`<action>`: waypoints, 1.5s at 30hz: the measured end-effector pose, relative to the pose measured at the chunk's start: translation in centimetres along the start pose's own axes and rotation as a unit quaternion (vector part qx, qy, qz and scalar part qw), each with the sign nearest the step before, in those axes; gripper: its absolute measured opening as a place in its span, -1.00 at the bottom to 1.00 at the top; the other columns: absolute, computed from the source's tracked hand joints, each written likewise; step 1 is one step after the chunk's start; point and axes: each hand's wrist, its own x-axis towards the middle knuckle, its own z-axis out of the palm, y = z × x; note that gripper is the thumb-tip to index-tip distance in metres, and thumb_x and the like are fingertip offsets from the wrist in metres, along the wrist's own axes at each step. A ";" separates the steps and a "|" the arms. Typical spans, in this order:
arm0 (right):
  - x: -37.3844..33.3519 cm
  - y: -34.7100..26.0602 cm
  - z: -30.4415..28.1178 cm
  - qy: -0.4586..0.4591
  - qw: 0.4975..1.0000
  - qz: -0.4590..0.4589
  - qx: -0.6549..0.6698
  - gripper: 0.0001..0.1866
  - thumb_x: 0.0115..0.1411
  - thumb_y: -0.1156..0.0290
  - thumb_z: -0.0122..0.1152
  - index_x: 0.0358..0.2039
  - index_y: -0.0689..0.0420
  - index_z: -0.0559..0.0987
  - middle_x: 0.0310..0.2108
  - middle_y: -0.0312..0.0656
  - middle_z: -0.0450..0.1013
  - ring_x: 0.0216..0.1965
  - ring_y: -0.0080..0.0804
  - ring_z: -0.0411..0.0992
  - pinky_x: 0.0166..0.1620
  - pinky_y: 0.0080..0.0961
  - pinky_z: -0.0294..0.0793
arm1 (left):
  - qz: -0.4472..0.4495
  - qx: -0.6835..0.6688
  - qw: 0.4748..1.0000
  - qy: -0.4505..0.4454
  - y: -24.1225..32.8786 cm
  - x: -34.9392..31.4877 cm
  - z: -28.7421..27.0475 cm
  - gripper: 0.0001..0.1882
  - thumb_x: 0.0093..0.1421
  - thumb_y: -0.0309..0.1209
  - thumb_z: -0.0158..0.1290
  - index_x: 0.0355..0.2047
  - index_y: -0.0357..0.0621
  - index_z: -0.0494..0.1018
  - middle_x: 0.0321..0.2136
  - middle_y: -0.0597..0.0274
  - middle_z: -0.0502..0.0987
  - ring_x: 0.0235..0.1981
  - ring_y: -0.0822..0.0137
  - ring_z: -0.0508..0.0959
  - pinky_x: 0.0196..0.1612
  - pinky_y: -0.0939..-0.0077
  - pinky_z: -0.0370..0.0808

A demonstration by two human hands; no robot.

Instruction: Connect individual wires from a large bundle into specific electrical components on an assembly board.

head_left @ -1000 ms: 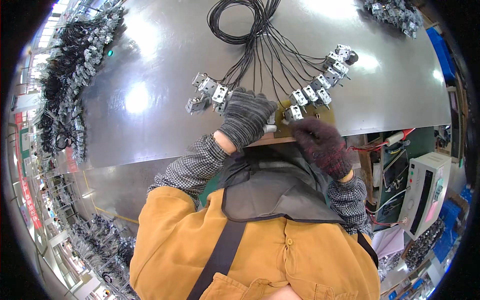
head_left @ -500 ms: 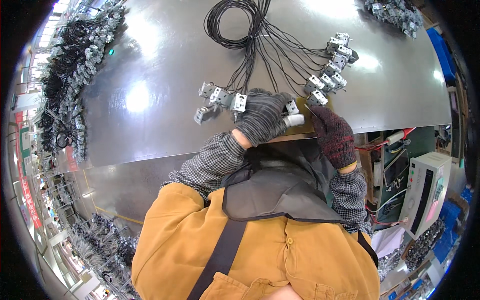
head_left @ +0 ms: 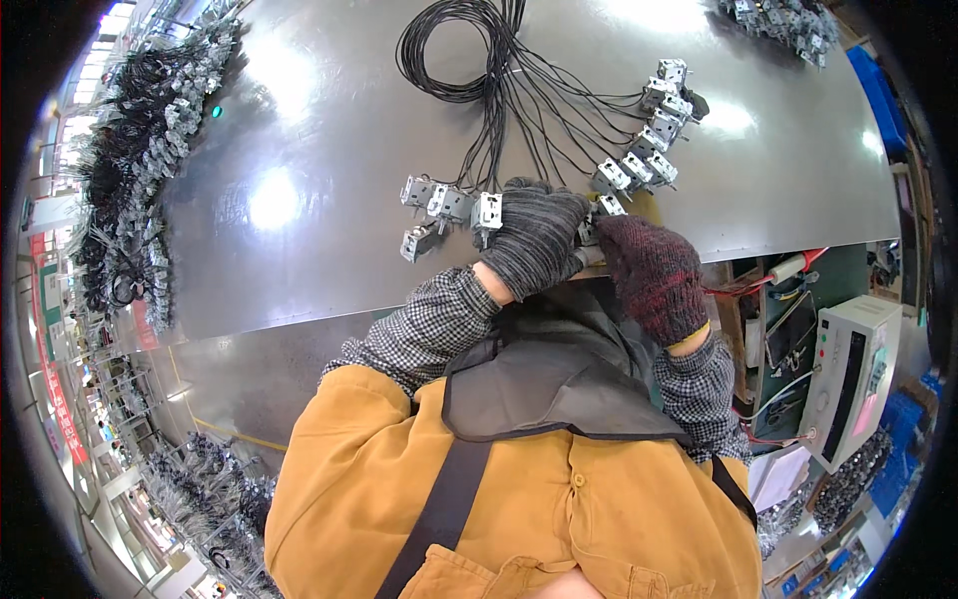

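Observation:
My left hand (head_left: pixel 539 238), in a grey striped glove, is closed round a small grey block with a metal bracket (head_left: pixel 586 232), which partly shows beyond its fingertips. My right hand (head_left: pixel 654 280), in a dark red and black knitted glove, is curled against that block; its fingertips are hidden, so what they pinch cannot be made out. Beside the left hand lie several similar bracketed blocks (head_left: pixel 449 203). A slanting row of more blocks (head_left: pixel 639 168) lies beyond the right hand. Thin black cables (head_left: pixel 489 90) run from the blocks to a loose coil farther back.
The metal tabletop (head_left: pixel 329 150) ends just before my body. A long heap of cabled parts (head_left: pixel 150 170) lines its left side; another pile (head_left: pixel 783 30) sits far right. Below the right edge are a red-and-white handled tool (head_left: pixel 793 268) and a light-coloured box-shaped device (head_left: pixel 848 384).
My right hand has moved left and up, up against the block by my left hand. The left hand has shifted slightly right. A whitish piece under the left hand is now mostly covered.

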 end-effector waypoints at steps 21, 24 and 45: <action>0.4 -0.5 -0.1 -0.030 0.999 0.011 -0.043 -0.79 0.29 0.47 0.25 -0.08 0.13 0.70 -0.21 0.04 0.66 -0.20 0.07 0.64 -0.11 -0.13 0.63 | 0.004 0.003 0.999 -0.037 0.0 0.8 -1.0 -0.43 -0.02 0.09 0.40 -0.13 -0.04 0.64 -0.36 0.13 0.65 -0.23 0.02 0.63 0.09 0.05 0.40; 0.2 -0.5 -0.2 -0.012 1.000 0.011 -0.016 -0.79 0.30 0.47 0.26 -0.08 0.14 0.69 -0.20 0.05 0.65 -0.19 0.08 0.64 -0.10 -0.14 0.63 | -0.012 -0.015 0.999 -0.045 -0.5 0.6 -1.2 -0.36 -0.02 0.13 0.41 -0.09 -0.06 0.64 -0.33 0.10 0.67 -0.20 0.01 0.64 0.12 0.05 0.40; -0.8 2.3 2.3 0.030 0.996 0.041 0.069 -0.76 0.38 0.42 0.21 0.01 0.10 0.67 -0.13 0.05 0.65 -0.13 0.07 0.64 -0.05 -0.18 0.62 | 0.018 -0.046 0.998 -0.037 -2.4 -1.5 -1.9 -0.40 0.10 0.00 0.39 0.06 -0.04 0.60 -0.32 0.12 0.67 -0.28 0.01 0.66 -0.10 0.12 0.57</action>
